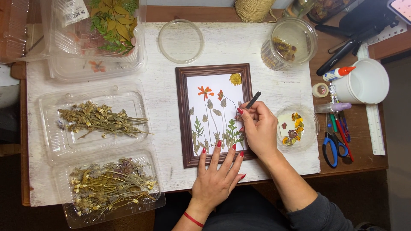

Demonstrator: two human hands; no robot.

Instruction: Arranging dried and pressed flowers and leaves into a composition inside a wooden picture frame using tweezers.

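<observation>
A dark wooden picture frame [183, 115] lies in the middle of the white board, filled with white paper and pressed flowers [212, 117]: orange blooms, a yellow one, grey buds and green leaves. My left hand [217, 175] rests flat on the frame's bottom edge, fingers spread. My right hand [257, 128] is over the frame's right side and grips black tweezers [253, 99], with their tip down among the leaves.
Clear plastic trays of dried stems [100, 120] [112, 183] sit at left, a box of green and yellow leaves [112, 23] at top left. Round dishes [180, 40] [295, 127], a jar [289, 45], a white cup [366, 81], scissors [334, 147], glue and a ruler lie at right.
</observation>
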